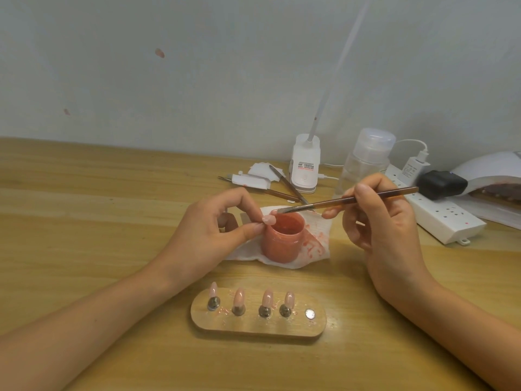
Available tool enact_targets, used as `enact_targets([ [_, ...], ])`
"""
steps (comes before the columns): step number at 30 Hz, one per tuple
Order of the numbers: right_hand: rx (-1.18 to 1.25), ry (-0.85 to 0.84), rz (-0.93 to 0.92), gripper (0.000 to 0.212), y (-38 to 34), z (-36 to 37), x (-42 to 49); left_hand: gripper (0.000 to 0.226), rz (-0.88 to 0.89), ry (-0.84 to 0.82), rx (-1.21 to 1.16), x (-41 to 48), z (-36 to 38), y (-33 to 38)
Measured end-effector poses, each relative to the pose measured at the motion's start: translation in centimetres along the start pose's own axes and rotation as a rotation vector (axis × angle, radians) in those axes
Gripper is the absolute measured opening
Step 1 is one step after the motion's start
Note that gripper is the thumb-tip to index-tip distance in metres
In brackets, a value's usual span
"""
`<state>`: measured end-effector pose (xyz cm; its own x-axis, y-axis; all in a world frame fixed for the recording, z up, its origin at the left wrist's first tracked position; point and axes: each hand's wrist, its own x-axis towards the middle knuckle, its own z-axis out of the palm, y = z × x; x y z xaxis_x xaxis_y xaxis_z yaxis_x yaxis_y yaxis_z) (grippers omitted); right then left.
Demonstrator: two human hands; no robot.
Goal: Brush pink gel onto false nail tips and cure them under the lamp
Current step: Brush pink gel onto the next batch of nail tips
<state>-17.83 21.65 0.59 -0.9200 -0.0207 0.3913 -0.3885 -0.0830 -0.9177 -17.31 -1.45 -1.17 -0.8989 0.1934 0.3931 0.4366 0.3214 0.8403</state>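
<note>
Nail tip (268, 220) sat pinched between the thumb and forefinger of the left hand (205, 235), poking toward the right hand (389, 227) just above the gel jar (283, 244) between both hands. The right hand gripped the brush (315, 205), its long axis running leftward from those fingers, bristles at or just beside the tip. The coming stroke likely belonged to the right hand, the left only steadying.

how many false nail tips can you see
5. Four stand on the wooden holder: first tip, second tip, third tip, fourth tip, left to right. The left hand pinches the fifth tip. Others may hide inside the lamp.
</note>
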Motion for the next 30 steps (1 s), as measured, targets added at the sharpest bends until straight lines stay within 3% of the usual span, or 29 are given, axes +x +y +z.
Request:
enact_targets([
  [3,-0.046,-0.034,-0.017,0.019,0.0,0.2,-0.1,0.017,-0.012,-0.005,-0.004,0.0,0.0,0.0],
  [19,0.019,0.177,0.066,0.03,-0.3,-2.4,0.9,0.007,-0.069,-0.016,-0.02,-0.1,-0.1,0.5],
  [25,0.001,-0.105,-0.141,0.017,-0.5,-2.1,0.7,0.007,-0.092,-0.035,-0.054,-0.1,-0.2,0.5],
  [30,0.012,-0.083,-0.227,0.023,-0.6,-2.7,1.1,0.01,-0.108,-0.046,-0.078,-0.1,-0.2,0.5],
])
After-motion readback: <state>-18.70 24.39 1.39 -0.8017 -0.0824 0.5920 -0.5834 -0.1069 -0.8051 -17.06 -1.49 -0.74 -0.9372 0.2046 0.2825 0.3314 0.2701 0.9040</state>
